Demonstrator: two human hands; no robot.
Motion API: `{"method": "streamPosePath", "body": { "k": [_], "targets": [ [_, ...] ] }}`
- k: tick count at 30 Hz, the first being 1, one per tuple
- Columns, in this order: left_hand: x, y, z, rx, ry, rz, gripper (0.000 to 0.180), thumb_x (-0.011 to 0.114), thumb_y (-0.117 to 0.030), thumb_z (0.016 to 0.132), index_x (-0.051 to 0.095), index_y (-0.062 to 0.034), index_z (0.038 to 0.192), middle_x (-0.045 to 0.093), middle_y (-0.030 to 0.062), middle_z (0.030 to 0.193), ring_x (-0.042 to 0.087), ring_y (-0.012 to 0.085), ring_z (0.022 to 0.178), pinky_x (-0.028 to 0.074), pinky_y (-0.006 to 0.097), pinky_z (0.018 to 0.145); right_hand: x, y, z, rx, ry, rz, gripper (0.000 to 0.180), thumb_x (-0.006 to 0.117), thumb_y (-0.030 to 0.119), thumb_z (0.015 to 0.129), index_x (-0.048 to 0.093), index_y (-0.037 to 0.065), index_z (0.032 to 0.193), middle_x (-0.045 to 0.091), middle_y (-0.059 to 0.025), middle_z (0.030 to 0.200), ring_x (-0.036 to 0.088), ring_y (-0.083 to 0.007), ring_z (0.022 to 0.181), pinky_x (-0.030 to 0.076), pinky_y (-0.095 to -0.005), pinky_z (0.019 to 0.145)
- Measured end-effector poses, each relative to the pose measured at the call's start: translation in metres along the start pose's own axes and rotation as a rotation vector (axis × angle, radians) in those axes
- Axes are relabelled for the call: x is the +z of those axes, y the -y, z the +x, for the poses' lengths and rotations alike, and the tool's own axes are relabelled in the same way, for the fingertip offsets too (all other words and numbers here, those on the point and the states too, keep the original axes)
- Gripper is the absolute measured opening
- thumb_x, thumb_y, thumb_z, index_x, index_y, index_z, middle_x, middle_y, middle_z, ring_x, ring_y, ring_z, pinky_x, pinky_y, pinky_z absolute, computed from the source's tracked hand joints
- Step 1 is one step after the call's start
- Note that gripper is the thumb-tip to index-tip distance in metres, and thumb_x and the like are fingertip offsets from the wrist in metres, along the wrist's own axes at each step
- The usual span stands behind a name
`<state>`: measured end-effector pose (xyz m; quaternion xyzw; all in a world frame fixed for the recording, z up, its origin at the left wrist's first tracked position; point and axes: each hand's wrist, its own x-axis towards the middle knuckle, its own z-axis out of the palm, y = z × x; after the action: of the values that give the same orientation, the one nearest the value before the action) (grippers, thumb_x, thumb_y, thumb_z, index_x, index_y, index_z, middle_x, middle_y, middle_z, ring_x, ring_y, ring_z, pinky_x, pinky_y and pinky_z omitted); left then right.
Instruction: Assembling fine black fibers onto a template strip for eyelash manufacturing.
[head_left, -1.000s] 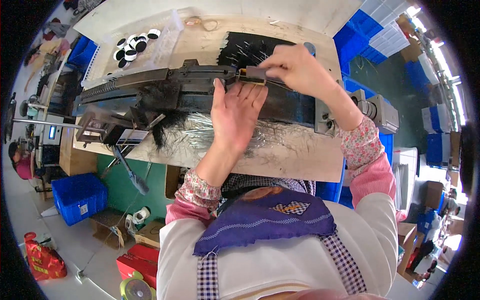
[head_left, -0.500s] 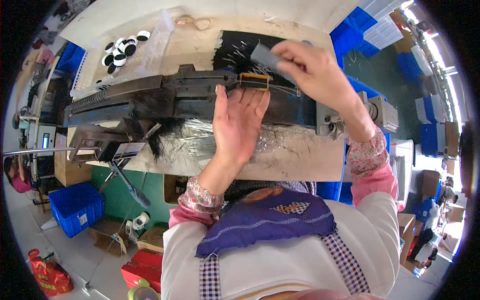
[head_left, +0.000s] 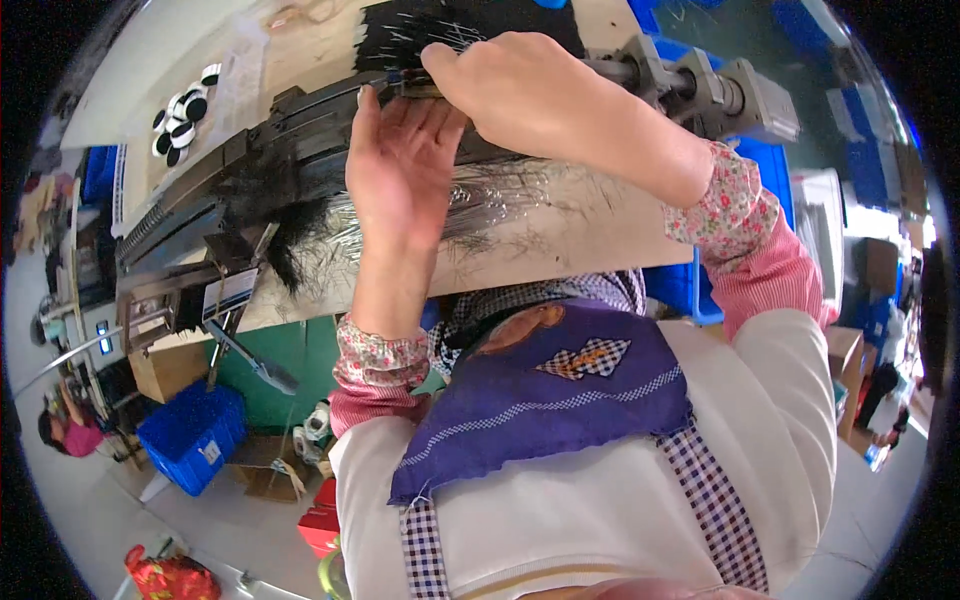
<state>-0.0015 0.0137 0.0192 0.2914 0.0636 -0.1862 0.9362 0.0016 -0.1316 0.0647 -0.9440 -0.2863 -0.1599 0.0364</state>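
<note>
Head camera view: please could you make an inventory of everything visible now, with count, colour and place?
Table: one, light wood, upper middle
Long machine: one, dark, along the table
Thin wires: many, silvery, near side of the machine
Bristles: one clump, black, machine's near side
Sheet: one, black, top middle
Tray: one, clear whitish, upper left
Round pieces: several, white and black, in the tray
Crate: one, blue, floor, lower left; more blue ones right
Red box: one, red, lower left
Red bag: one, red, bottom left
Rim items: too blurred to count
Apron: one, purple, person's front
Left hand: one, bare, palm up, at the machine
Right hand: one, bare, over the machine; fingertips partly hidden
</note>
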Motion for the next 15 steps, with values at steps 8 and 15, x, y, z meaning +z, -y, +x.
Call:
{"method": "streamPosePath", "body": {
  "k": [8, 15],
  "targets": [
    [-0.017, 0.062, 0.016, 0.005, -0.019, -0.080, 0.019, 0.052, -0.018, 0.096, 0.054, -0.0042, 0.109, 0.056, 0.0059, 0.109, 0.052, 0.0166, 0.107, 0.040, 0.033, 0.100, 0.063, -0.006, -0.141, 0.459, 0.325, 0.340, 0.026, 0.058, 0.020, 0.083, 0.053, 0.004, 0.104, 0.063, -0.0210, 0.090, 0.062, -0.0392, 0.081, 0.050, -0.0478, 0.066],
    [-0.027, 0.028, -0.056, -0.053, 0.113, 0.355, 0.058, 0.033, -0.032, 0.096, 0.025, 0.0003, 0.144, 0.031, 0.0194, 0.147, 0.032, 0.0382, 0.134, 0.026, 0.048, 0.113, 0.126, -0.006, -0.169, 0.432, 0.205, 0.382, 0.025, 0.047, 0.020, 0.087, 0.057, 0.004, 0.104, 0.064, -0.0190, 0.088, 0.065, -0.0348, 0.075, 0.052, -0.0453, 0.064]
  ]
}}
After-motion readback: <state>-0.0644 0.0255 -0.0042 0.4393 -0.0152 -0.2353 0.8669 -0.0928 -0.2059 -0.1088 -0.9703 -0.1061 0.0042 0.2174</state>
